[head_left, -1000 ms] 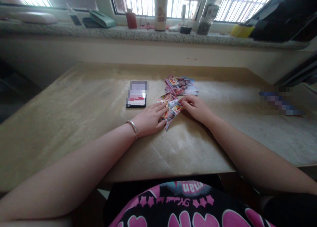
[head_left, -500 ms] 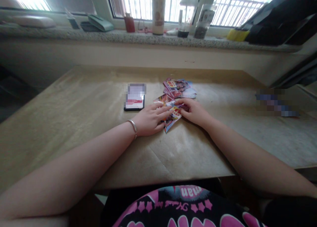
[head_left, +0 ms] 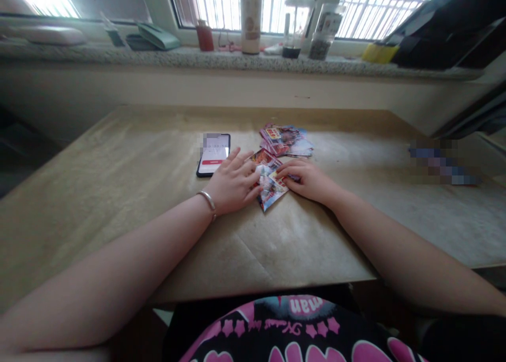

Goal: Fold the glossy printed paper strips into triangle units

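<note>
My left hand rests on the tan table top with its fingers spread. Its fingertips are next to a folded, glossy printed card and its wrist wears a silver bangle. My right hand lies on the right side of that card, fingers closed over its edge. A black smartphone with a lit, partly blurred screen lies just beyond my left fingers. A second pile of colourful printed cards lies further on, beyond both hands.
A blurred blue object lies at the table's right. The table ends near my body. Beyond it, a granite window sill holds a tall flask, a red bottle, and a glass jar.
My left hand has drawn back from the card toward the phone, and its fingers have spread and lifted. My right hand stays at the card, which has shifted slightly.
</note>
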Demonstrator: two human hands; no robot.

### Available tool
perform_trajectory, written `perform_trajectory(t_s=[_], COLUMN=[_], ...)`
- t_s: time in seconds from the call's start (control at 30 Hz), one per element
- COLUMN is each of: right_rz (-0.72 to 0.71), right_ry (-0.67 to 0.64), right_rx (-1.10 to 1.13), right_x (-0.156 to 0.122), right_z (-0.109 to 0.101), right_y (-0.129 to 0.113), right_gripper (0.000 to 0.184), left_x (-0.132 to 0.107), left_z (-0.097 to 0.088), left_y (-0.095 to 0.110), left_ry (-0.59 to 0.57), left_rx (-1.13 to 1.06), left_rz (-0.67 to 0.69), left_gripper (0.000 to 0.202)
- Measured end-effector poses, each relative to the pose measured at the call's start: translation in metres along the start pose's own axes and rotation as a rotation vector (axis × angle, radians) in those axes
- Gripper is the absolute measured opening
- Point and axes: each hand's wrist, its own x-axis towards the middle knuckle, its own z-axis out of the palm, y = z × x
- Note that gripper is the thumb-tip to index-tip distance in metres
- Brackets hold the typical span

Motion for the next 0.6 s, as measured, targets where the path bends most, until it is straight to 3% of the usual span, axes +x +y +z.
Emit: perform_trajectory(t_s=[0.27,0.43,0.6], right_rz=[0.033,0.070,0.114], right_ry=[-0.030,-0.059,-0.073], right_rx=[-0.016,-0.045,-0.097], right_x=[-0.005,-0.010,-0.012], right_z=[-0.005,-0.012,-0.017], right_y=[0.004,0.008,0.014], right_gripper=[0.022,0.025,0.028], left_x=[-0.012,-0.015,-0.016], left_z=[-0.009,-0.006,-0.006], left_y=[0.004,0.001,0.006], left_ry=[-0.159,-0.178,-0.217], left_rx=[-0.067,-0.113,-0.117], left_rz=[-0.084,0.008,-0.049], left_gripper=[0.042,0.042,0.043])
